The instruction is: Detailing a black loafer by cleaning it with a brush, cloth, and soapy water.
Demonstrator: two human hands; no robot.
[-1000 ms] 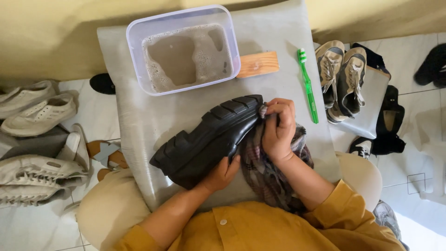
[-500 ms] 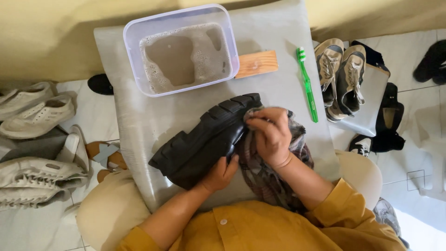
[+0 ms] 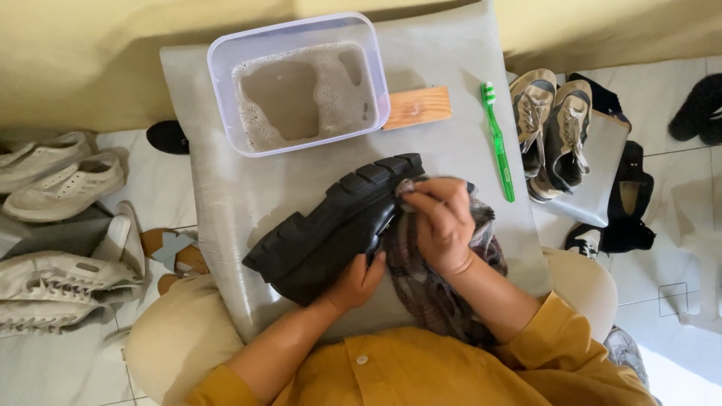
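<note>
We hold the black chunky-soled shoe (image 3: 338,225) on its side over the grey mat (image 3: 226,188) on our lap, our left hand (image 3: 359,280) clamped on its upper from below. Our right hand (image 3: 444,222) is closed on a dark patterned cloth (image 3: 421,278), pressing it to the shoe's heel end. The tub of murky, soapy water (image 3: 301,83), green toothbrush (image 3: 498,139) and wooden-backed brush (image 3: 417,107) lie beyond, so we judge washing done and wiping underway.

Grey mat on the lap, shoes on the floor

The mat (image 3: 241,188) holds a tub (image 3: 301,83) of soapy water, a wood block (image 3: 418,107) and a green toothbrush (image 3: 497,139). White shoes (image 3: 60,177) lie on the tile floor (image 3: 677,248).
</note>
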